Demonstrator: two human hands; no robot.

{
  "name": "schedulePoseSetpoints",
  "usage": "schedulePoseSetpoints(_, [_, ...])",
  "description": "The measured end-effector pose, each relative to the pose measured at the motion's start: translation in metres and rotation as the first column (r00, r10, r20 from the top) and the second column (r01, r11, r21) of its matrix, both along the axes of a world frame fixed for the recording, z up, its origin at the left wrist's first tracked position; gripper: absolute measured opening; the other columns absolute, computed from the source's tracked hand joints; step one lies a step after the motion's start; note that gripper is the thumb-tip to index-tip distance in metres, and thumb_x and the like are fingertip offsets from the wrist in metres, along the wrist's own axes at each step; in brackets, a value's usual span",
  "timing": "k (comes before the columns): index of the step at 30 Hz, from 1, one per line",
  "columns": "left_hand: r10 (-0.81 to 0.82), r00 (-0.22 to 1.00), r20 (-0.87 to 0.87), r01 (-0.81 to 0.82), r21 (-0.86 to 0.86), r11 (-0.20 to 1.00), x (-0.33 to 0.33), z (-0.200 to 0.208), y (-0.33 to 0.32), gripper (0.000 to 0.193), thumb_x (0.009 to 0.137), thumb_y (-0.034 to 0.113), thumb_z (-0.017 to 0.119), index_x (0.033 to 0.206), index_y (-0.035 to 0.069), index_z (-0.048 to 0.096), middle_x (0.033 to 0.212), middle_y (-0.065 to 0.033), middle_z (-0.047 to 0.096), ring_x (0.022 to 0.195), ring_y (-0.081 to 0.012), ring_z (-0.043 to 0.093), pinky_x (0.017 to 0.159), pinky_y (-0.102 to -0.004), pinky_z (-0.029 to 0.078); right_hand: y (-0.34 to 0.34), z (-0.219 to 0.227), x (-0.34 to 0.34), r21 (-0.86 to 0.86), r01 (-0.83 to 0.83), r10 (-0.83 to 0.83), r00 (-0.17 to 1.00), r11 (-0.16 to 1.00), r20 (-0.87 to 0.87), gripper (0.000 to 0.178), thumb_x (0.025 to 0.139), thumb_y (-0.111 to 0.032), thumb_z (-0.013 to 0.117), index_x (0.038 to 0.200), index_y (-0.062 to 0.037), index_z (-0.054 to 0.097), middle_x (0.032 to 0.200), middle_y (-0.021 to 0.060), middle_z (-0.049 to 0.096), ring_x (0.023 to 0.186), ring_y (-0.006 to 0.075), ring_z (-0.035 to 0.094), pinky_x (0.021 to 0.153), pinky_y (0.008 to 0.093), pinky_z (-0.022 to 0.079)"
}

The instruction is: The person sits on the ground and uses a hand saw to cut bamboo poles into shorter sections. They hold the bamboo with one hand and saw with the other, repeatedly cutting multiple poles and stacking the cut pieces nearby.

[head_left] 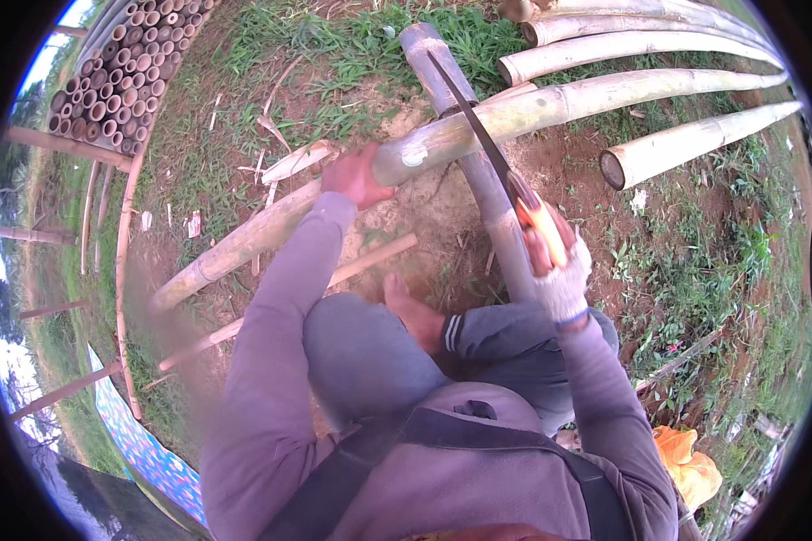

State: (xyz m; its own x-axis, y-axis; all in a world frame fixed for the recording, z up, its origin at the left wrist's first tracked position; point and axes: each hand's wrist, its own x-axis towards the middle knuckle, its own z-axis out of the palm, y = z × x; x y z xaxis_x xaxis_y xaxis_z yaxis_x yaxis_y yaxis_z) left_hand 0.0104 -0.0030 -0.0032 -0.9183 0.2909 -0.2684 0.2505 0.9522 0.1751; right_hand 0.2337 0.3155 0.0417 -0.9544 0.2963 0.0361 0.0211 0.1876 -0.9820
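A long bamboo pole (595,99) lies crosswise in front of me over a second bamboo pole (505,230) that runs away from me. My left hand (356,176), bare, is wrapped over the crosswise pole left of the crossing. In a pale fingerless-looking glove, my right hand (555,257) grips the orange handle of a hand saw (478,131). The dark blade slants up and to the left across the top of the crosswise pole, close to the crossing. Whether its teeth have cut into the bamboo I cannot tell.
Several cut bamboo poles (641,50) lie at the far right, with a shorter-looking one (695,144) nearer. A thin bamboo stick (370,259) lies by my foot. Stacked bamboo tubes (126,77) stand far left behind a bamboo rail (128,270). An orange bag (687,464) sits lower right.
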Motion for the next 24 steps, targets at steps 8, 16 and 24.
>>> schedulePoseSetpoints(8, [-0.011,0.999,-0.03,0.011,0.007,1.0,-0.006,0.005,-0.01,0.091,0.074,0.053,0.091,0.15,0.018,0.055,0.138,-0.0183,0.071,0.125,-0.0394,0.071,0.107,-0.052,0.056,0.003,0.01,0.037,0.319,0.05,0.009,0.984,0.946,-0.18,0.044,0.104,-0.014,0.07,0.143,0.0059,0.063,0.128,0.0219,0.077,0.114,0.0282,0.077,0.098,0.0396,0.06])
schedulePoseSetpoints(16, [0.011,1.0,0.023,-0.012,0.026,1.0,-0.013,0.005,0.007,0.093,0.074,0.056,0.092,0.15,0.017,0.055,0.137,-0.0189,0.07,0.123,-0.039,0.071,0.105,-0.0534,0.057,-0.006,0.009,-0.038,0.425,0.067,-0.013,0.992,0.903,-0.128,0.041,0.104,-0.019,0.071,0.137,0.0049,0.068,0.119,0.0202,0.079,0.105,0.0319,0.077,0.094,0.0413,0.058])
schedulePoseSetpoints(24, [-0.054,0.999,0.009,0.054,-0.003,0.999,-0.015,0.016,-0.005,0.092,0.074,0.059,0.092,0.147,0.015,0.056,0.13,-0.0187,0.072,0.119,-0.0416,0.072,0.103,-0.054,0.057,-0.018,-0.019,-0.058,0.175,0.032,0.0,0.984,0.984,-0.181,0.036,0.101,-0.023,0.079,0.122,-0.0002,0.062,0.103,0.0098,0.07,0.09,0.0178,0.066,0.084,0.0358,0.055])
